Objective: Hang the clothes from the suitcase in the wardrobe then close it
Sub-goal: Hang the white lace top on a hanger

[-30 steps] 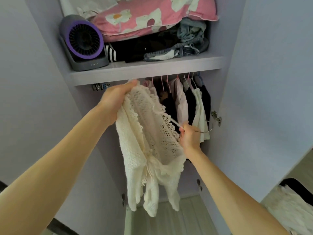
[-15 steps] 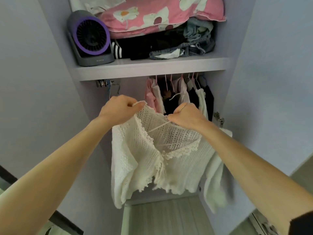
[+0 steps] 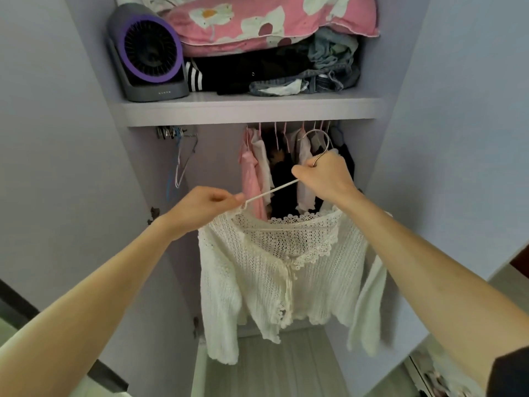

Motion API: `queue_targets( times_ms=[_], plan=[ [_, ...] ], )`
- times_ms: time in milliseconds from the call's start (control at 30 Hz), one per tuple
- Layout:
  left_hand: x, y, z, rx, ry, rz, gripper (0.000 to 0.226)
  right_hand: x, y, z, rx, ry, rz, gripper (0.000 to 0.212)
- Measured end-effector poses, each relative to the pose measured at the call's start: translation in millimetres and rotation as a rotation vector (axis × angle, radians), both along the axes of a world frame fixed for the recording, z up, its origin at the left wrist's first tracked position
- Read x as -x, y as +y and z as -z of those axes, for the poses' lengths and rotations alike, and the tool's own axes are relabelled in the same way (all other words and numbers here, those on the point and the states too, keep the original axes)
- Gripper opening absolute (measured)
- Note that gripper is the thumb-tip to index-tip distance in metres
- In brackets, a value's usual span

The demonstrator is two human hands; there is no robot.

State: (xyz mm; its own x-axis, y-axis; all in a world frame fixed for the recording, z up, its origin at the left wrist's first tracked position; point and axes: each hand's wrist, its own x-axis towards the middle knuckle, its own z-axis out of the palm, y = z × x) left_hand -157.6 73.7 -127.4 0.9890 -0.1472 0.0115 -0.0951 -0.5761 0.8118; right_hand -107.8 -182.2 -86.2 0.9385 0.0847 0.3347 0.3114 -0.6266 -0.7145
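A cream crochet cardigan (image 3: 274,279) hangs on a white wire hanger (image 3: 270,191) in front of the open wardrobe. My right hand (image 3: 325,176) grips the hanger just below its metal hook (image 3: 319,138), which points up toward the hanging clothes. My left hand (image 3: 200,206) pinches the hanger's left shoulder end together with the cardigan's collar. Several garments (image 3: 274,173) in pink, white and black hang from the rail under the shelf (image 3: 249,110). The suitcase is only partly visible at the lower right corner (image 3: 429,373).
On the shelf stand a grey and purple fan (image 3: 148,53), a pink floral pillow (image 3: 266,21) and folded dark clothes (image 3: 257,73). Empty hangers (image 3: 180,156) dangle at the rail's left end. Wardrobe doors (image 3: 463,138) stand open on both sides.
Both hands have spread the cardigan over the hanger. My right hand has risen to the hanger's neck and the hook now shows above it. The garment hangs lower and flatter.
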Motion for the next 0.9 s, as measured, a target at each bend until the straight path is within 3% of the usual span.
queue_targets(
  times_ms=[133, 233, 300, 500, 667, 833, 900],
  plan=[
    [-4.7, -2.3, -9.3, 0.098, -0.096, -0.082, 0.022, -0.6, 0.8, 3.7, 0.035, -0.015, -0.021, 0.057],
    [-8.1, -15.3, -14.4, 0.207, -0.211, -0.167, 0.039, 5.8, 12.0, 12.2, 0.224, 0.000, -0.112, 0.054],
    [-10.7, -22.8, -17.4, 0.176, -0.223, -0.161, 0.040, 7.4, 18.5, 15.0, 0.272, -0.022, -0.098, 0.053],
    [-10.2, -18.9, -7.9, -0.026, -0.097, -0.016, 0.033, 1.1, 19.2, 3.6, 0.095, -0.032, -0.067, 0.041],
    [-10.8, -38.3, -15.0, 0.040, -0.033, 0.130, 0.010, 2.8, 26.1, 3.6, 0.049, 0.025, -0.142, 0.045],
    [-18.1, -40.1, -7.2, 0.068, -0.067, -0.018, 0.026, 8.3, 1.6, 16.1, 0.001, 0.073, -0.210, 0.037],
    [-21.3, -33.8, -3.5, 0.061, -0.060, -0.090, 0.040, 11.7, -18.8, 25.1, 0.101, 0.168, -0.189, 0.044]
  ],
)
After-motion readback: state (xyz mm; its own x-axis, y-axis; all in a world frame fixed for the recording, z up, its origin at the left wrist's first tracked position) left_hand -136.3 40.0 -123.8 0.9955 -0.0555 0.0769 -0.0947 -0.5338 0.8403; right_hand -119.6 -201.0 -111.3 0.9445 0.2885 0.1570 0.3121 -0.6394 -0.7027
